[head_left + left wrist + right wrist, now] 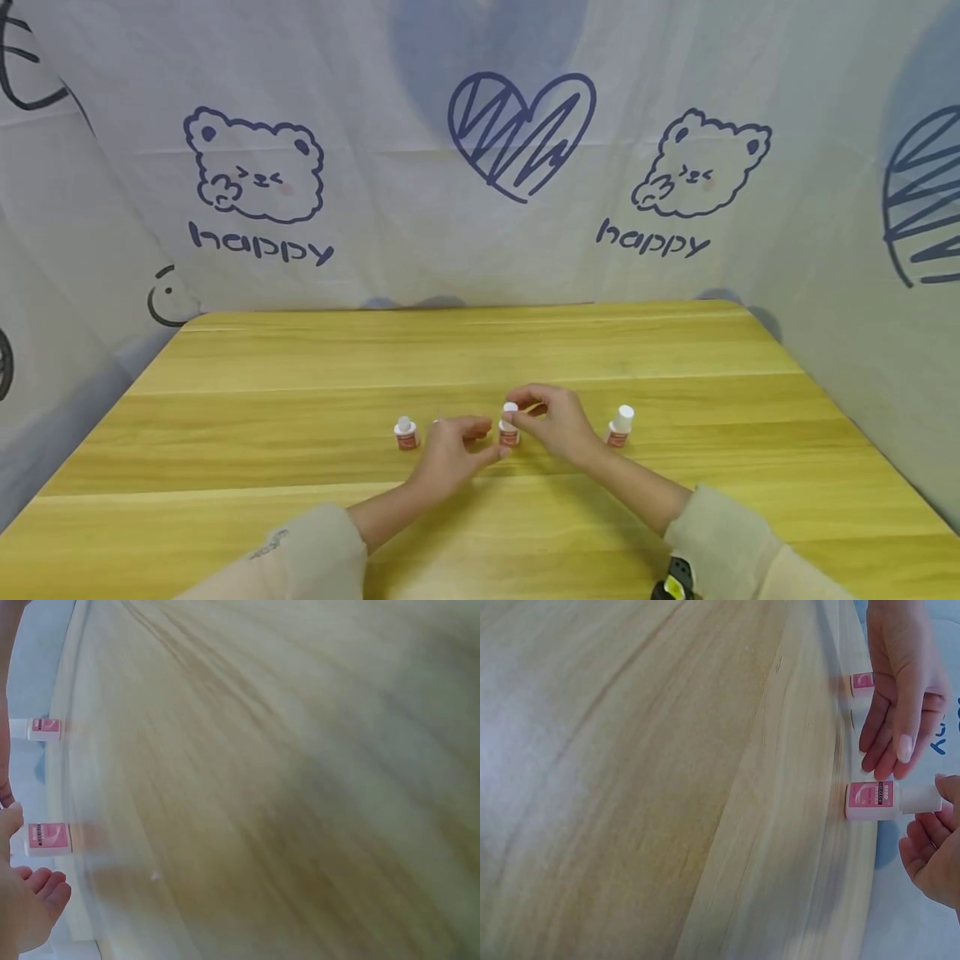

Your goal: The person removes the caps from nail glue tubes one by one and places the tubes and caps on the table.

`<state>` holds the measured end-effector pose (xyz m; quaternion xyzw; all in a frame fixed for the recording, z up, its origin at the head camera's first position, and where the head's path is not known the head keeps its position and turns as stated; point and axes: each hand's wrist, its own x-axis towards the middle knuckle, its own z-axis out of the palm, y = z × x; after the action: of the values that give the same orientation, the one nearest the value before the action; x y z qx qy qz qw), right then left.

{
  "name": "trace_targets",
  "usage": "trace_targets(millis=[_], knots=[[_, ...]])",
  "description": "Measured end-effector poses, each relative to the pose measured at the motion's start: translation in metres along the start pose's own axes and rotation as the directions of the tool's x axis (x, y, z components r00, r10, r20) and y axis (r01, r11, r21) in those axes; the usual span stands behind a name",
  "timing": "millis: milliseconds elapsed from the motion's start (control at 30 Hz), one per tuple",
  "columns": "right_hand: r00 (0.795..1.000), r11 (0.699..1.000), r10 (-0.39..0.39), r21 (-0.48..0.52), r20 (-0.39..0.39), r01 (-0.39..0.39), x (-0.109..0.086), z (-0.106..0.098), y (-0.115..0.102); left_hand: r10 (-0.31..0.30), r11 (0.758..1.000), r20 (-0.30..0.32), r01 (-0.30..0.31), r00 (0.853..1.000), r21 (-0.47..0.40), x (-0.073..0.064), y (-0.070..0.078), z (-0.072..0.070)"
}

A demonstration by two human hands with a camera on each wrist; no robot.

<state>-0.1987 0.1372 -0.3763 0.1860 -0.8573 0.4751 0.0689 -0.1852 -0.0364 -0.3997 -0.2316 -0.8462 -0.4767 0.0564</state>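
A small white bottle (509, 436) with a pink-red label stands upright on the table between the two hands. My right hand (558, 423) pinches its white cap (921, 799) between thumb and fingers. My left hand (448, 452) is beside the bottle's left side, fingers extended and loosely spread; in the right wrist view a small gap shows between those fingers and the bottle. To the left stands a like bottle (407, 437) with a narrower, pale top. Another bottle (619, 429) with a wide white cap stands to the right, near the right wrist.
The wooden table (480, 350) reaches back to a printed cloth (390, 208). Next to the left bottle, a small white object (858, 718) sits partly hidden by the left hand. Something black and yellow (673, 581) shows at the right sleeve.
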Motion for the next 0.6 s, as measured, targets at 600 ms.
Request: trace_targets(millis=[600], knots=[[1.0, 1.0, 0.011, -0.022, 0.015, -0.011, 0.0, -0.001, -0.002, -0.009, 0.997, -0.019, 0.008, 1.0, -0.077, 0.012, -0.008, 0.012]])
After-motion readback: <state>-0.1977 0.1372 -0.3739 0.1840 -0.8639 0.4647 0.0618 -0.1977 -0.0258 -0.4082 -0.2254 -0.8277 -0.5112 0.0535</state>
